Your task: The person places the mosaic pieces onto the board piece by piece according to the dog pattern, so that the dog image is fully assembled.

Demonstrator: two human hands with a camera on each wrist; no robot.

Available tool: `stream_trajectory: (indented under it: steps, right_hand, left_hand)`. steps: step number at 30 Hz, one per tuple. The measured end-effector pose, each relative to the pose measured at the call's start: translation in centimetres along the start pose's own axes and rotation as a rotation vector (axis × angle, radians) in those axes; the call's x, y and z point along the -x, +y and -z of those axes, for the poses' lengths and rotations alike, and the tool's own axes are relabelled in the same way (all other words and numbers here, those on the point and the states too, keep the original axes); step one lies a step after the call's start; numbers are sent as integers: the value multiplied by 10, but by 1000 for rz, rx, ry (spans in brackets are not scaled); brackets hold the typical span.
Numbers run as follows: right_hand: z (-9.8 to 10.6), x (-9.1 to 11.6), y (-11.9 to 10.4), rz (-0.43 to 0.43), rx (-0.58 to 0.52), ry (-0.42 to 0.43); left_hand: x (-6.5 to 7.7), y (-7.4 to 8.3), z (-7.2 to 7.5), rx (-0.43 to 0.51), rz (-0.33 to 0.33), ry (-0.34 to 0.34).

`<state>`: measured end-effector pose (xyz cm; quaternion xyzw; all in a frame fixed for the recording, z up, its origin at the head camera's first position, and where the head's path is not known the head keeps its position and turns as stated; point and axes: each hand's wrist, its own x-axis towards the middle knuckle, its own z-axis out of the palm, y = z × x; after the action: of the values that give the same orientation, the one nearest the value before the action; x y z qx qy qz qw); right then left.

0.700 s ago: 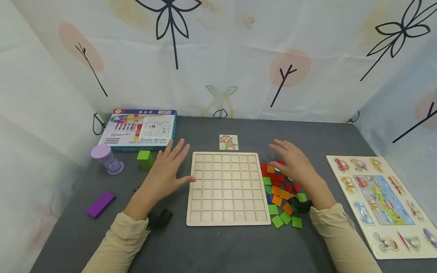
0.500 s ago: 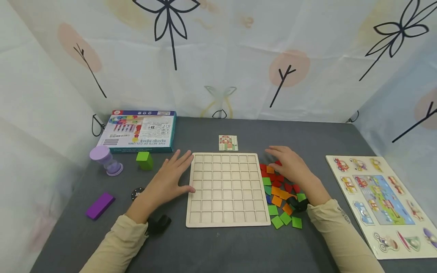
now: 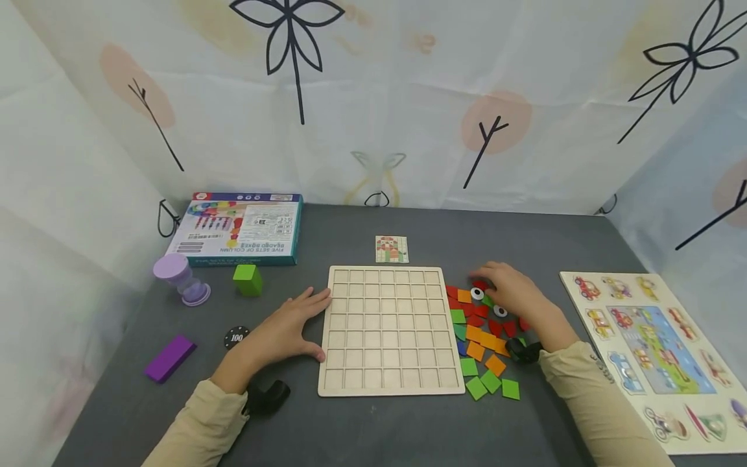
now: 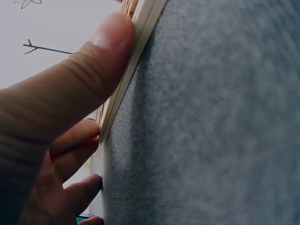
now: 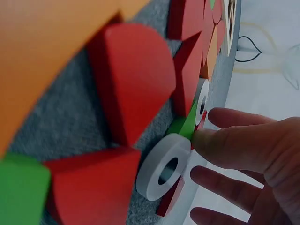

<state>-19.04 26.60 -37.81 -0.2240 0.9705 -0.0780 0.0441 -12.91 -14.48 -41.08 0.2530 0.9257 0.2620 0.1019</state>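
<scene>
In the head view a pale wooden board (image 3: 371, 315) with a grid of square cells lies on the dark table. My left hand (image 3: 286, 331) rests along its left edge, fingers extended. In the left wrist view the thumb (image 4: 110, 42) touches the board's edge (image 4: 126, 77). Over the far end of a pile of coloured pieces, right of the board, reaches my right hand (image 3: 519, 295). Its thumb (image 5: 225, 143) is at a small red piece beside a green piece (image 5: 183, 125) and a white ring (image 5: 149, 178); no firm grasp shows. Orange pieces (image 3: 486, 340) and green tiles (image 3: 469, 367) lie nearer.
A small pattern card (image 3: 391, 249) lies beyond the board. At left are a flat box (image 3: 268, 224), a lavender hourglass (image 3: 172, 266), a green block (image 3: 248, 281), a purple block (image 3: 170, 359) and a black disc (image 3: 236, 337). A picture puzzle board (image 3: 642, 402) lies far right.
My left hand has moved down along the board's left edge and come against it. The right hand has lowered to the far end of the pile, uncovering white rings.
</scene>
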Motion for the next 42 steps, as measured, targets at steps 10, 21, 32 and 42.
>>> stream_trajectory:
  steps: [10,21,32,42]
  right_hand:
    - [3,-6,2,3,-16,-14]
    - [7,-15,5,-202,-32,-17]
    - [15,-4,12,-104,-57,-76]
    - [12,-9,4,-152,47,-13]
  left_hand:
    - [4,-6,-2,31,-8,29]
    - [5,-9,-1,63,-30,56]
    - [3,-11,-6,108,-39,56]
    - [3,-15,-11,127,-47,63]
